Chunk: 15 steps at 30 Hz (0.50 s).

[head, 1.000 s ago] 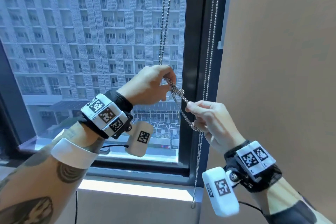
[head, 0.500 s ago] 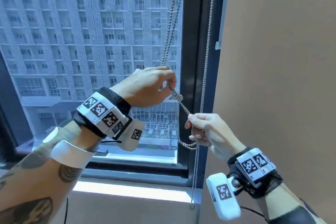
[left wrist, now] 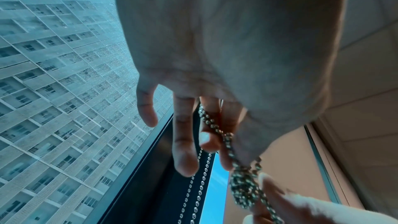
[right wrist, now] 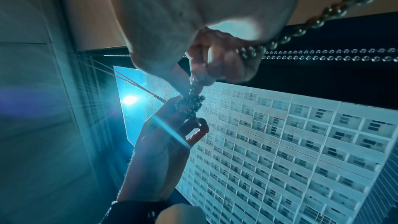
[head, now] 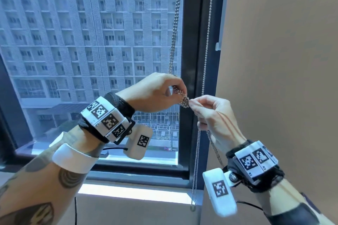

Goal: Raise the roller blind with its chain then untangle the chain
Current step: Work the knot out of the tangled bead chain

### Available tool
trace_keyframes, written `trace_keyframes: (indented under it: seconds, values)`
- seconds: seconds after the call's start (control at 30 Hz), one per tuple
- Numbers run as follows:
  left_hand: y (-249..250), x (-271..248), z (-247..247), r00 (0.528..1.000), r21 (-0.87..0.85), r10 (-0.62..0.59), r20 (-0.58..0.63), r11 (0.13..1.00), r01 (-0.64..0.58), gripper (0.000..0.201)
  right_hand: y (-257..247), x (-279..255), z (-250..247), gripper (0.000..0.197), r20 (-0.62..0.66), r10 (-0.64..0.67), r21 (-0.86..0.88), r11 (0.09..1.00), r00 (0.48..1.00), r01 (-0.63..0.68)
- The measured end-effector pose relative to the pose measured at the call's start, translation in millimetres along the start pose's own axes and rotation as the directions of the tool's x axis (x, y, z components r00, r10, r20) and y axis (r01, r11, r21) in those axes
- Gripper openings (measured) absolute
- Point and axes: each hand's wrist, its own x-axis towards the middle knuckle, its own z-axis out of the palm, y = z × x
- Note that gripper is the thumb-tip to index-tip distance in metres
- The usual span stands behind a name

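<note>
A metal bead chain (head: 174, 29) drops as a double strand in front of the window to a tight knot (head: 184, 101). My left hand (head: 178, 94) pinches the chain just above the knot. My right hand (head: 192, 102) pinches the knot from the right, fingertip to fingertip with the left. A slack length of the chain (head: 215, 149) trails out of the right palm toward the wrist. The left wrist view shows the knot (left wrist: 243, 188) below my left fingers (left wrist: 185, 151). In the right wrist view the knot (right wrist: 190, 106) sits between both hands. The blind itself is out of view.
A second bead chain (head: 206, 55) hangs straight along the dark window frame (head: 193, 42) down to the sill (head: 131, 192). A beige wall (head: 283, 60) stands close on the right. Glass and a tall building fill the left.
My right hand has come up from the lower strand to the knot, so the hands now meet there. The strand once stretched between them now hangs slack by the right wrist.
</note>
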Motion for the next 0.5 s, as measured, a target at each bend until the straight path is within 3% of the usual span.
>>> trace_keyframes:
  seconds: [0.1, 0.2, 0.37, 0.5]
  values:
    - [1.2, -3.7, -6.7, 0.999, -0.094, 0.008, 0.033, 0.996, -0.005, 0.017, -3.7, 0.3, -0.8, 0.017, -0.069, -0.054, -0.083, 0.995, 0.996, 0.048]
    - [1.3, -2.3, -9.6, 1.0, -0.119, 0.002, -0.025, 0.993, -0.005, 0.022, -7.3, -0.1, 0.0, 0.019, -0.078, -0.063, -0.095, 0.994, 0.995, 0.055]
    - [0.9, -1.1, -1.8, 0.987, -0.043, 0.016, -0.158, 0.999, -0.023, 0.008, -8.0, -0.6, 2.1, 0.027, 0.008, -0.013, -0.011, 1.0, 1.0, 0.013]
    - [7.0, -3.3, 9.5, 0.975, -0.067, 0.098, -0.198, 0.991, -0.113, 0.015, -9.0, 0.6, 2.2, 0.01, -0.016, -0.038, 0.007, 0.999, 0.999, 0.038]
